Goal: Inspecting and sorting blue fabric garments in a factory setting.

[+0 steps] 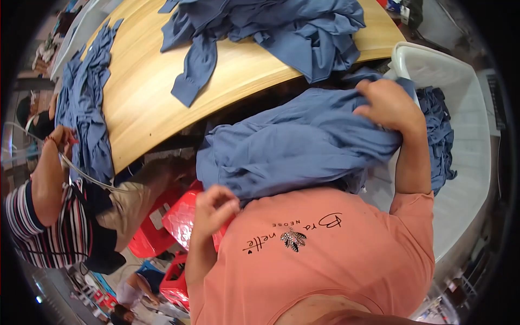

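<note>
Blue garment [292,141] lying between tabletop [138,97] and orange shirt [346,244], seemingly placed close for easy reach. Right hand [392,103] curling over garment's right end; grip, cannot tell. Left hand [212,208] hovering nearby, fingers [232,207] half-curling, empty.

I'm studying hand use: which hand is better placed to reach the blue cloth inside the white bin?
Probably the right hand: it is at the blue bundle, near the white bin and blue cloth. The left hand is near the bundle's opposite end, farther away.
</note>
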Motion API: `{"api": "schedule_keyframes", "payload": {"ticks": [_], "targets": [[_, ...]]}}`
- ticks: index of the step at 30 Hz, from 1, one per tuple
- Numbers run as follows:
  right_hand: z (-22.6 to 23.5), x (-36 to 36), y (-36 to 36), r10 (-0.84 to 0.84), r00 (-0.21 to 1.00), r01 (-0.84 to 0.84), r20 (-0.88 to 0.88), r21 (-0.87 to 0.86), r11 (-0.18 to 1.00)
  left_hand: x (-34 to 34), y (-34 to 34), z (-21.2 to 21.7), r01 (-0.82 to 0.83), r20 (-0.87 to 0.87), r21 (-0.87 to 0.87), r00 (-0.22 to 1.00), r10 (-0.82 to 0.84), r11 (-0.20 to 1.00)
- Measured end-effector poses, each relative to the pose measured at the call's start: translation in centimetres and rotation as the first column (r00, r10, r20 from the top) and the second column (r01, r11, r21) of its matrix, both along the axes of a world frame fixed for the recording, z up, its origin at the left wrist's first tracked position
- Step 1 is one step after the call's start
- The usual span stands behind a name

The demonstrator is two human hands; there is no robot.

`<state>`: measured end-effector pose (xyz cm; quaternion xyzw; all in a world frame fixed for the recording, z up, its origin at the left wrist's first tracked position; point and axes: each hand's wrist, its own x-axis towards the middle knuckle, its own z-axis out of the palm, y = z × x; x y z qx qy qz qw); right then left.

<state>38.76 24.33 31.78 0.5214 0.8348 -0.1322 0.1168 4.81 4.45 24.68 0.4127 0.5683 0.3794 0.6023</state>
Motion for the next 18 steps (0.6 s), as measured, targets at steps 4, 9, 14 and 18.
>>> {"api": "schedule_keyframes", "payload": {"ticks": [4,9,14,18], "targets": [[-2.7,-0.4,-2.0,-0.097,0.995,0.102,-0.032,0.385,0.917,0.1,2.5,-3.2,0.140,-0.375,0.139,0.924,-0.079,0.980],[-5.7,-9.2,-7.2,0.479,0.645,-0.502,-0.596,0.142,0.853,-0.4,2.2,-3.6,0.338,-0.733,0.328,0.680,0.012,0.882],[-11.0,-11.4,-5.4,0.494,0.701,-0.418,-0.513,0.266,0.869,-1.6,1.5,-6.0,0.177,-0.735,0.351,0.660,0.154,0.920],[-8.8,-12.7,-4.0,0.526,0.623,-0.354,-0.579,0.390,0.850,-2.0,3.4,-7.0,-0.004,-0.623,0.482,0.701,0.346,0.876]]}}
